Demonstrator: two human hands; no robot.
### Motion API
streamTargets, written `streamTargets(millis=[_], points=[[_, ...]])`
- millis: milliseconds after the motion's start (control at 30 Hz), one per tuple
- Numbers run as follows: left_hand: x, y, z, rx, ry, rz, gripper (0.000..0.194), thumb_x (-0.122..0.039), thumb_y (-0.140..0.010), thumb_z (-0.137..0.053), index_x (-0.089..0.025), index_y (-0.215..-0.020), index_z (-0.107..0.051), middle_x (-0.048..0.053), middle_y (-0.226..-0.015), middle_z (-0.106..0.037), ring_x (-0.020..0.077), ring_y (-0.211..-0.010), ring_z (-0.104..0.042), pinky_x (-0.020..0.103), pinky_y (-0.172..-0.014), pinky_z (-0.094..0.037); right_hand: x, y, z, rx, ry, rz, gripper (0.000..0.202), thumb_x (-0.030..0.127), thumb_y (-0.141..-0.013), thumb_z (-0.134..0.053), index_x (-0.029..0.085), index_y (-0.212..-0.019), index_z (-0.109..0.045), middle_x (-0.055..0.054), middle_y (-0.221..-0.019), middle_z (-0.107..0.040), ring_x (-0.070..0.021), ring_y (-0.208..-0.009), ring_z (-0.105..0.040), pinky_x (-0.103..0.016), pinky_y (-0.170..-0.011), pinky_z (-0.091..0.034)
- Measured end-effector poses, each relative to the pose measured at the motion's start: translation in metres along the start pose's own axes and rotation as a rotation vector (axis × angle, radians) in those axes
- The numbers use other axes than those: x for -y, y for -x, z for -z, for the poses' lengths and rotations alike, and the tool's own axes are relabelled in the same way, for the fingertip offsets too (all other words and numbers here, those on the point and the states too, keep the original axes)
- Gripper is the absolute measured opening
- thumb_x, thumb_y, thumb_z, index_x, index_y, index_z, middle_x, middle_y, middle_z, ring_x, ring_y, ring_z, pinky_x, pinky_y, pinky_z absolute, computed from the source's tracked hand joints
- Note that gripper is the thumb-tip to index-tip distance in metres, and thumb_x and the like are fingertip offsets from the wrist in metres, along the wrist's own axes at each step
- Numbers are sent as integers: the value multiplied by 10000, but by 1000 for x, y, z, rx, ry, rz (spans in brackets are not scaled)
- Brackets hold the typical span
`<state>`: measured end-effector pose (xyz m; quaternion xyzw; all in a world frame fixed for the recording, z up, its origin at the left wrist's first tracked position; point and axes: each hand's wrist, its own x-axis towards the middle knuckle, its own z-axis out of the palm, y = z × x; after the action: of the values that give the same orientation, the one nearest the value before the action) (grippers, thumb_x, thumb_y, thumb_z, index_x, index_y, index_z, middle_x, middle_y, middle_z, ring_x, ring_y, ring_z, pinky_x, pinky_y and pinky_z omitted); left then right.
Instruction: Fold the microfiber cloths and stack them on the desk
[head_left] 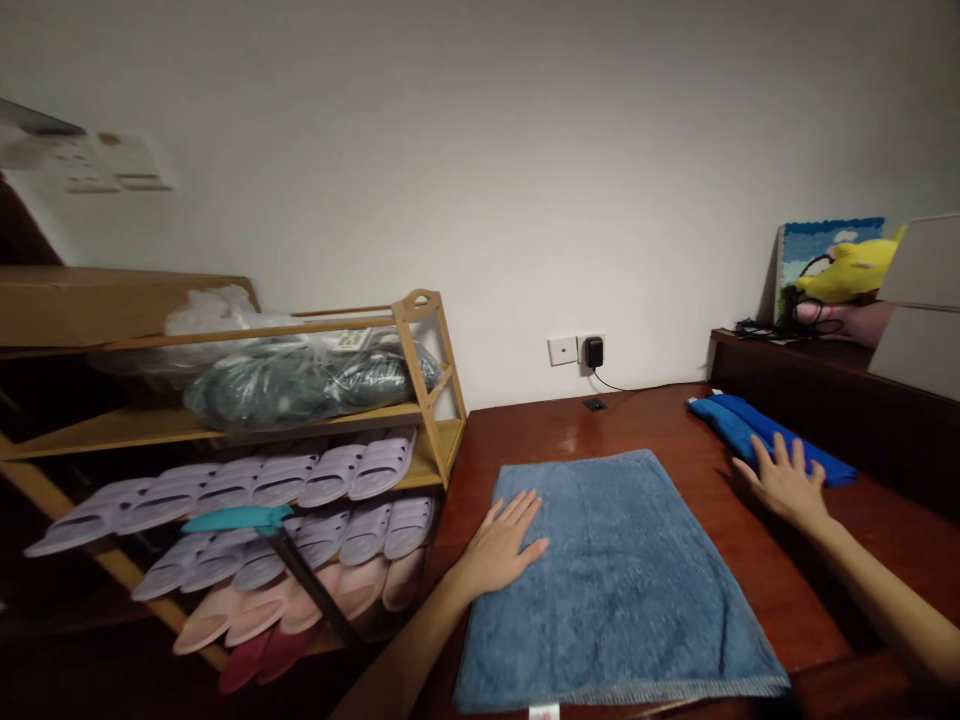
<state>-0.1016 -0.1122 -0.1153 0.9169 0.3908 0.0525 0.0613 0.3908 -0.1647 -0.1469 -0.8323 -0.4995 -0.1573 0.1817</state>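
A grey-blue towel [615,580] lies spread flat on the reddish-brown wooden table [517,435], with a small white tag at its front edge. My left hand [504,548] rests on the towel's left side, palm down with fingers stretched out. Over to the right, two folded blue towels [780,425] lie side by side, one brighter than the other. My right hand [791,485] is at their near end with fingers spread and nothing held. Whether its fingertips touch the cloth I cannot tell.
On the left stands a wooden rack [424,380] with several slippers [285,480] and plastic-wrapped bundles [300,385]. A black plug [593,351] sits in the wall socket, its cord running right. A dark raised ledge [795,365] holds a picture [795,250], a yellow plush toy [851,270] and white boxes [926,300].
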Motion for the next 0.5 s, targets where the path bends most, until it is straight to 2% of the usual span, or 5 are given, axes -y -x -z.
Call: streamTargets(millis=[67,133,233,367,500], points=[[0,0,-1,-4,-5,-1,664,-612,-932,-244,-228,-1473,-251,60,-1541,-207,213,-1420,-169,450,-1141,-153,45,4,14,15,-101,171,756,614,-903,-127,126,-1446,-322,-195,-1522,-210,-353,-1406,-137,-584,-1056,-183],[-1,-1,-1,-9,-8,-7,654,-607,-934,-243,-236,-1472,-251,57,-1540,-214,212,-1420,-173,442,-1140,-152,89,7,17,199,-194,398,691,609,-913,-147,216,-1464,-284,-96,-1531,-240,-260,-1407,-193,-498,-1077,-237],[-1,1,-2,-17,-10,-7,653,-602,-937,-241,-232,-1475,-240,59,-1541,-211,210,-1420,-173,440,-1139,-150,134,7,3,371,-222,457,720,655,-892,-173,240,-1475,-251,-65,-1547,-191,-223,-1415,-174,-490,-1104,-198],[2,3,-2,-16,-6,-9,656,-604,-937,-239,-231,-1476,-237,61,-1543,-201,202,-1422,-165,443,-1139,-147,145,5,-26,471,-178,400,770,666,-885,-153,182,-1476,-254,-91,-1539,-205,-215,-1420,-154,-487,-1117,-159],[5,3,-1,-2,0,-12,655,-604,-934,-247,-238,-1477,-234,56,-1544,-197,194,-1422,-164,432,-1142,-142,141,3,-35,411,-115,400,758,661,-891,-137,189,-1465,-286,-63,-1530,-239,-214,-1419,-156,-487,-1120,-159]])
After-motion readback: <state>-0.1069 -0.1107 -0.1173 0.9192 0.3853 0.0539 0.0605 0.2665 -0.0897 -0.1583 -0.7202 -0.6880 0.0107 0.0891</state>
